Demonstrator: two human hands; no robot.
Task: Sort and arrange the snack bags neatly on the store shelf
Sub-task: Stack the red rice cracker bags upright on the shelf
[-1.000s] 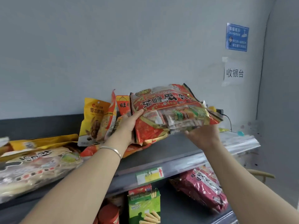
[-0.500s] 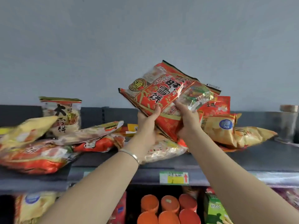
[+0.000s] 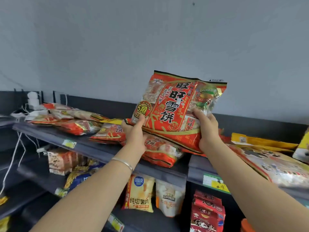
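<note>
A large red rice-cracker bag (image 3: pixel 177 108) is held nearly upright above the top shelf (image 3: pixel 107 152). My left hand (image 3: pixel 136 133) grips its lower left corner and my right hand (image 3: pixel 207 131) grips its lower right side, thumb on the front. Under it lie more red bags of the same kind (image 3: pixel 158 151), flat and overlapping. Further red bags (image 3: pixel 71 121) are strewn along the shelf to the left.
A big pale snack bag (image 3: pixel 275 164) and yellow bags (image 3: pixel 262 142) lie on the shelf at right. White plugs and cables (image 3: pixel 33 104) sit at the far left end. Lower shelves hold upright chip bags (image 3: pixel 138 193) and red packs (image 3: pixel 207 213). Price tags (image 3: pixel 215 183) line the shelf edge.
The view has swung left along the shelf. The red bag has turned from tilted to nearly upright, both hands still holding it, now over the pile of matching red bags.
</note>
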